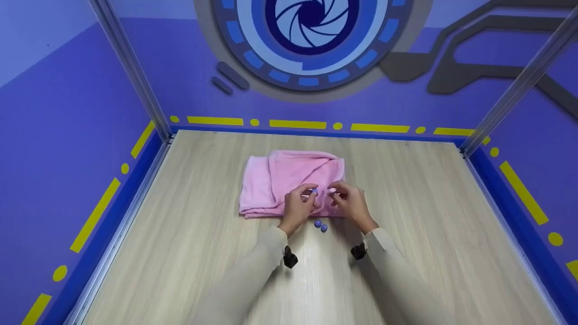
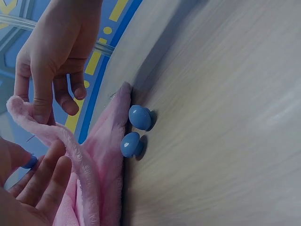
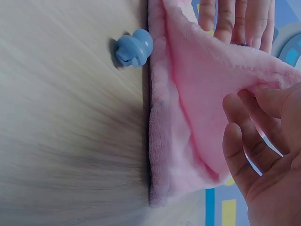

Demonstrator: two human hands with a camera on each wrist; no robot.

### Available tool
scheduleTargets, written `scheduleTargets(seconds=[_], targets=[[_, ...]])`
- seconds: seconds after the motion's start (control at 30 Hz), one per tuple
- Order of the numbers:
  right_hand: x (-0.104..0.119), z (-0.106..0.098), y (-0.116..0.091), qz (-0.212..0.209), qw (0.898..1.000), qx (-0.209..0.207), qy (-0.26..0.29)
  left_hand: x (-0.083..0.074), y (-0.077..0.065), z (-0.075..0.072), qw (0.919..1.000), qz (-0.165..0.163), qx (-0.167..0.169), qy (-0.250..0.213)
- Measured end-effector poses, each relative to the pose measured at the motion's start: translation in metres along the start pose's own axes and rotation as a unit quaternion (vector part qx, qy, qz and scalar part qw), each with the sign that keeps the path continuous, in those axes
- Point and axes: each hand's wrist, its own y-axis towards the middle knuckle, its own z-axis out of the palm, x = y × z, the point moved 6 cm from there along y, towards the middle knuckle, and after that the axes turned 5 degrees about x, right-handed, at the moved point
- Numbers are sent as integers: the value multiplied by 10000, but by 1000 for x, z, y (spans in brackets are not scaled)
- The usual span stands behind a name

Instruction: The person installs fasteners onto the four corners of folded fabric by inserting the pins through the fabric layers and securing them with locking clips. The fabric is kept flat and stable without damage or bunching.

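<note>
Pinching blue knob (image 2: 30,162) (mostly hidden by fingertips) w/ L hand (image 1: 298,206) above pink cloth (image 1: 293,169); pinching cloth's lifted edge w/ R hand (image 1: 354,205), tips partly hidden; seeing two loose knobs (image 2: 139,117) beside cloth's near edge

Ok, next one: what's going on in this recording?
A person is working at a table with a folded pink cloth and some small blue pieces. The left hand pinches one blue piece beside the cloth, while the right hand pinches a raised edge of the cloth. Two blue knobs sit on the table by the cloth's near edge, with neither hand on them.
</note>
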Motion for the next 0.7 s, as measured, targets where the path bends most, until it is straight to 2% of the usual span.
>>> scheduleTargets(seconds=[0.13, 0.7], targets=[[1, 0, 0, -75, 10000, -11, -50, 1, 0, 3, 9998, -122, 67, -169], [1, 1, -1, -83, 9998, 159, -78, 3, 0, 7, 9997, -166, 170, 49]])
